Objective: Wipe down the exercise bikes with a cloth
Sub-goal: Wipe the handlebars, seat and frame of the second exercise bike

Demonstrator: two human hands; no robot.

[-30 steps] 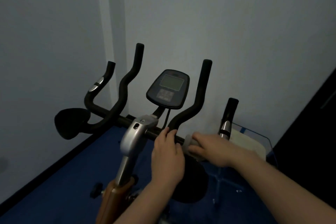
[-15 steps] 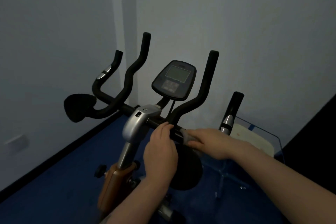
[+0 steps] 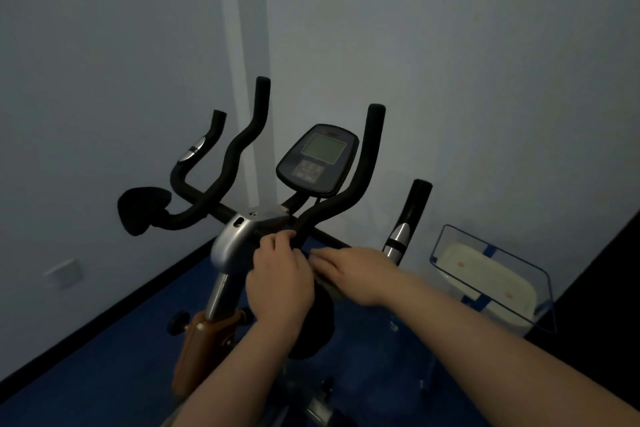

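**Hands on the bike's crossbar**

In a dim room corner stands the exercise bike [image 3: 239, 243], its black handlebars [image 3: 228, 163] rising either side of the console [image 3: 317, 158]. Right of the bike sits a clear container [image 3: 491, 274]. Just below the console, the left hand [image 3: 277, 281] curls its fingers round the crossbar. Touching it on the right, the right hand [image 3: 356, 272] lies over the same bar; whether it holds the cloth cannot be told, as no cloth shows.

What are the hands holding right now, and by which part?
The left hand grips the bike's handlebar at its crossbar beside the silver clamp. The right hand lies on the crossbar; no cloth shows under it.
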